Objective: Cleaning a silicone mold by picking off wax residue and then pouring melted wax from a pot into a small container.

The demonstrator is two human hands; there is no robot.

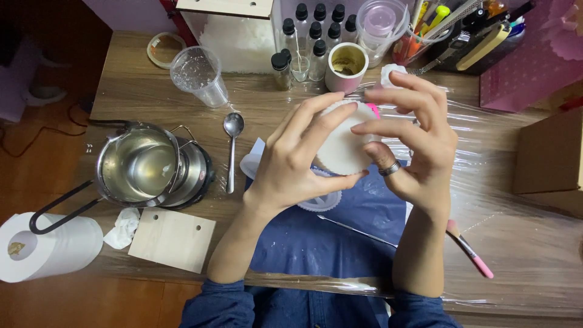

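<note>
Two hands: left hand (291,159) and right hand (419,152), jointly gripping one white scalloped mould (341,146). Beyond the fingertips: about ten black-capped bottles (316,33), partly overlapping, so the count is approximate; one clear measuring cup (198,75); one white cup (347,65). Left of the fingers: one spoon (232,146), one metal pot (136,165), one paper roll (51,246), one wooden board (172,239).
</note>
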